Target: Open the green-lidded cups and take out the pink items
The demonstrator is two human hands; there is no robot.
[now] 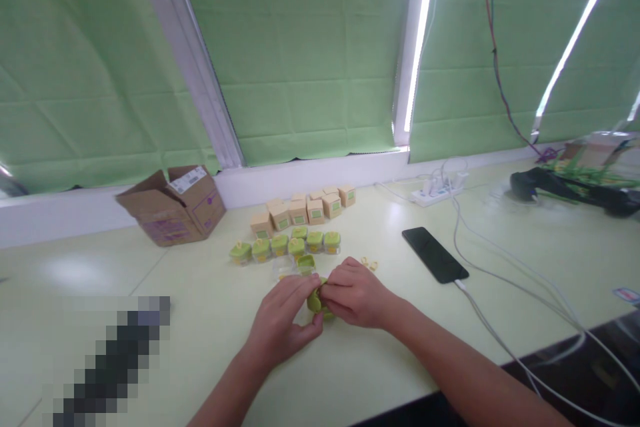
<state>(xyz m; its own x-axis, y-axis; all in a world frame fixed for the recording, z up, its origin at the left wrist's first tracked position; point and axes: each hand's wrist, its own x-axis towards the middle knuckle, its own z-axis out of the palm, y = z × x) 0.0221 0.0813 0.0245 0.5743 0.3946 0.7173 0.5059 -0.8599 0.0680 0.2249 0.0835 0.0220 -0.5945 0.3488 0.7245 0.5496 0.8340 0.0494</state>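
Observation:
My left hand (284, 323) and my right hand (354, 293) meet over the table (210, 320), both closed around one small green-lidded jar (315, 300). Most of that jar is hidden by my fingers. Just beyond my hands stands a row of several similar green-lidded jars (280, 245), with one more green jar (306, 263) close behind my fingers. Behind them sits a cluster of several small tan cardboard boxes (305, 209) with green labels.
An open brown carton (173, 207) lies on its side at the back left. A black phone (435, 254) on a white cable lies to the right, with a white power strip (437, 192) behind it. A blurred dark patch (113, 360) covers the near left.

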